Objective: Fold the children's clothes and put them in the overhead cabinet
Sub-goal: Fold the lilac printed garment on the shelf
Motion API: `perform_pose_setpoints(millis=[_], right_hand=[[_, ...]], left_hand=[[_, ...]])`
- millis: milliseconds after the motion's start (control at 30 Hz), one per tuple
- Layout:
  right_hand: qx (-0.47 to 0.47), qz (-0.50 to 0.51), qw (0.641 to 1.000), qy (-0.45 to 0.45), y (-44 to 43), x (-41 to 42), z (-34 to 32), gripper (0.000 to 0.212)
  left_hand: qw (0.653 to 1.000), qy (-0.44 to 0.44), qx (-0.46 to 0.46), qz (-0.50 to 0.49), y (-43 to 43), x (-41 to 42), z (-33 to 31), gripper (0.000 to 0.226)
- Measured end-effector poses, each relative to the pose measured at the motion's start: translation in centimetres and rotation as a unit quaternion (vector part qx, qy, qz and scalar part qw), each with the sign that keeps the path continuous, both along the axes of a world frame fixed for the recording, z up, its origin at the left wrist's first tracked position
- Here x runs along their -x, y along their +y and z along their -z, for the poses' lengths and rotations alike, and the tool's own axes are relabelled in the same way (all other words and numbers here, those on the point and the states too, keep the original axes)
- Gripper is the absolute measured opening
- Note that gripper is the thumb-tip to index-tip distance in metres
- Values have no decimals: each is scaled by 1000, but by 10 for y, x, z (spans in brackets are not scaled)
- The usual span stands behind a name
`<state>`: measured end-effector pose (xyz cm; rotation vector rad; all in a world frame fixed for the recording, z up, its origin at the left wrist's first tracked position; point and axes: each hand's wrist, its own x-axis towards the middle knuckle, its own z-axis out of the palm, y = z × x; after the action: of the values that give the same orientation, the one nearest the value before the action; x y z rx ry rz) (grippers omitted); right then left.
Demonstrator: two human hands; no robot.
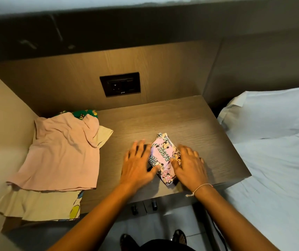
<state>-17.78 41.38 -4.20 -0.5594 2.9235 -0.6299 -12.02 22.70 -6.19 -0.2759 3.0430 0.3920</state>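
A small pink cartoon-print garment (163, 156) lies bunched on the wooden table (190, 124), between my two hands. My left hand (136, 163) rests flat on its left side, fingers spread, thumb touching the cloth. My right hand (188, 163) presses on its right side, fingers spread over the fabric. On the left of the table lies a pile of clothes: a plain pink top (61, 153) on top, a cream garment (41, 205) under it hanging over the front edge, and a green printed piece (85, 113) at the back.
A dark socket panel (120, 84) sits in the wooden back wall. A side wall closes the table's left. A bed with a white pillow (271, 113) and sheet stands right of the table. My feet show on the tiled floor below.
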Motion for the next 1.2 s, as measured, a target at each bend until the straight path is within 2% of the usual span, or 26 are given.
perform_pose_setpoints(millis=[100, 200, 333, 400, 533, 633, 700, 733, 800, 900, 967, 1033, 1100, 1200], right_hand=[[0, 49, 996, -78, -6, 5, 1, 73], [-25, 38, 992, -122, -13, 9, 6, 74], [68, 67, 979, -180, -11, 15, 7, 80], [124, 61, 973, -182, -7, 12, 6, 83], [222, 90, 955, -176, 17, 14, -5, 87], [243, 118, 954, -131, 49, 25, -20, 80], [226, 127, 961, -101, 75, 36, -27, 74], [206, 134, 966, -85, 88, 43, -28, 72], [174, 147, 970, -87, 114, 58, -26, 73], [117, 149, 974, -127, 139, 73, -13, 73], [20, 133, 984, -121, 151, 75, -3, 76], [-36, 122, 989, -71, 158, 76, -2, 77], [-26, 73, 997, -17, 162, 80, -3, 73], [-72, -50, 995, -50, 165, 88, 9, 70]], left_hand=[[990, 1, -21, -140, 9, -12, -7, 74], [983, -32, -57, -174, 17, -5, -7, 59], [966, -6, -173, -191, 25, 8, -3, 46], [946, 21, -269, -181, 30, 11, -5, 41], [904, 45, -404, -133, 50, 19, -18, 47], [872, 39, -479, -96, 75, 38, -18, 65], [866, 24, -493, -78, 99, 56, -19, 71], [869, 20, -490, -70, 113, 66, -21, 72], [897, 10, -439, -54, 138, 85, -25, 69], [962, 0, -272, -30, 163, 105, -19, 55], [988, -10, -155, -21, 168, 106, -11, 63], [994, 45, -97, 18, 164, 97, -7, 77], [985, 104, -79, 112, 157, 89, -6, 88], [975, 43, -43, 215, 147, 87, 10, 96]])
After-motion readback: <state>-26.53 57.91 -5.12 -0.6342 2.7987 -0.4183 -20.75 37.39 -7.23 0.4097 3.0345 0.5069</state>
